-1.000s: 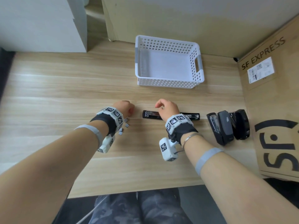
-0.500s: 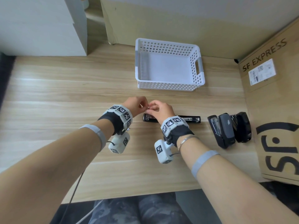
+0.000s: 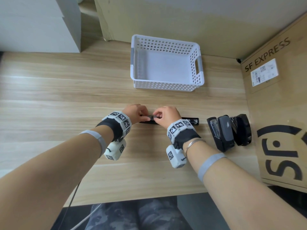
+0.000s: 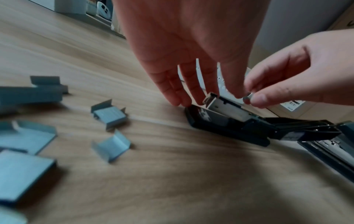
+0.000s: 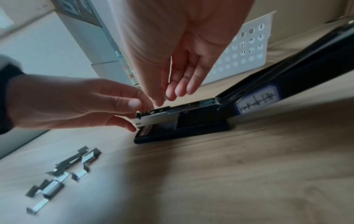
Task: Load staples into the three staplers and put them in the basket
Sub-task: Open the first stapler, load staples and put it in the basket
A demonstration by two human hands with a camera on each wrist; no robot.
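A black stapler [image 3: 191, 121] lies swung open on the wooden table, its metal magazine [image 4: 224, 108] facing up. My left hand [image 3: 143, 115] pinches the magazine's front end [image 5: 145, 117] between thumb and finger. Just above the magazine, my right hand [image 3: 155, 116] pinches a short strip of staples [image 5: 166, 97], also seen in the left wrist view [image 4: 248, 97]. Two more black staplers [image 3: 221, 132] [image 3: 240, 128] stand side by side to the right. The white perforated basket [image 3: 166, 86] stands behind the hands with nothing in it.
Several loose staple strips [image 4: 109, 114] lie on the table left of the open stapler, also in the right wrist view [image 5: 57, 180]. A cardboard box [image 3: 279, 113] marked SF EXPRESS walls off the right side. A white cabinet [image 3: 41, 22] stands at the back left.
My left hand left the loose staples and came right to the stapler. Both hands met above it and have come down onto the magazine, the right hand with a staple strip.
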